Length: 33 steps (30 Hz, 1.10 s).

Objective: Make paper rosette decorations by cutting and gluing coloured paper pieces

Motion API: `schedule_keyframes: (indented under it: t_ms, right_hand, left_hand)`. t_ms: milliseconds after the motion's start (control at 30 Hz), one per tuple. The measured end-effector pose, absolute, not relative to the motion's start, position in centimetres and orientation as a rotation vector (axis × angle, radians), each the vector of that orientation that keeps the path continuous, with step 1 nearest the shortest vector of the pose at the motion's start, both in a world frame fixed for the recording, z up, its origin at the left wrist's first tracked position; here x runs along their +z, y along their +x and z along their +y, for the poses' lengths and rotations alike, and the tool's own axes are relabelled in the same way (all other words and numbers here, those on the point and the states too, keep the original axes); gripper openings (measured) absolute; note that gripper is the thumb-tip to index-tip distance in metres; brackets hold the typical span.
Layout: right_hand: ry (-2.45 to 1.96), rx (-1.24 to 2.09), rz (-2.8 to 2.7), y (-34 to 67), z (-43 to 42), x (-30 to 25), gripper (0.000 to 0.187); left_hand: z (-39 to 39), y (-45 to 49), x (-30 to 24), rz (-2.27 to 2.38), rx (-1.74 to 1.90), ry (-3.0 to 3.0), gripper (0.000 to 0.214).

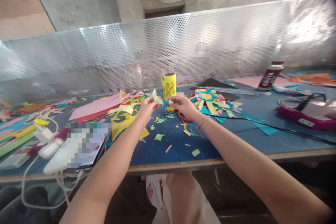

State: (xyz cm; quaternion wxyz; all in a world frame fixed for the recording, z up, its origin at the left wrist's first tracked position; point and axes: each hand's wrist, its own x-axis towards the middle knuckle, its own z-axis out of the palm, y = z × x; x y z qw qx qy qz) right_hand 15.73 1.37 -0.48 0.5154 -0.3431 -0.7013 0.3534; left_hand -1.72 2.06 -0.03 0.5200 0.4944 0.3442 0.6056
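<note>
My left hand (148, 108) pinches a pale green paper piece (155, 95) with pointed edges above the blue table. A short gap to the right, my right hand (186, 107) is closed at the fingertips on a smaller pale green paper scrap (170, 102). Just behind both hands stands a yellow tape roll (169, 85) with printed markings, upright on its end. Cut scraps lie below the hands, among them a star-like green piece (159, 137). To the right of my right hand is a flower-shaped paper piece (207, 97) with a yellow centre and ribbon-like strips.
Left of my hands lie pink paper sheets (96, 107) and yellow cut paper (123, 122). A phone (93, 152), white cables and chargers crowd the near left. On the right are a leaning dark red bottle (271, 76), a purple power strip (304, 117) and a black cable.
</note>
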Motion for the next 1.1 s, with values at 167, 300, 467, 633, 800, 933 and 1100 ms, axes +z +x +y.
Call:
schedule_keyframes:
  t_ms: [167, 300, 467, 633, 800, 933, 1100]
  right_hand:
    - [-0.879, 0.939, -1.59, 15.7, 1.4, -0.8, 0.023]
    - [-0.854, 1.073, -1.422, 15.3, 1.1, -0.7, 0.026]
    - [-0.851, 1.119, -1.29, 15.2, 0.8, -0.2, 0.031]
    - [-0.831, 1.174, -1.211, 15.2, 0.7, -0.1, 0.032]
    - [-0.808, 1.233, -1.185, 15.1, 0.6, 0.1, 0.027]
    - [-0.796, 1.285, -1.159, 15.0, 0.4, 0.2, 0.023]
    - [-0.82, 1.267, -1.192, 14.9, 0.6, 0.0, 0.024]
  left_hand:
    - [1.9, -1.6, -0.1, 0.793, 1.451, 1.159, 0.02]
    - [1.8, -1.3, -0.1, 0.789, 1.448, 1.142, 0.024]
    - [1.5, -1.0, 0.1, 0.82, 1.442, 1.141, 0.026]
    - [1.2, -0.7, 0.2, 0.845, 1.464, 1.106, 0.026]
    - [0.8, -0.6, 0.3, 0.846, 1.394, 1.152, 0.021]
    - [0.9, -0.5, 0.2, 0.855, 1.406, 1.141, 0.022]
    - [1.1, -0.5, 0.1, 0.85, 1.42, 1.143, 0.024]
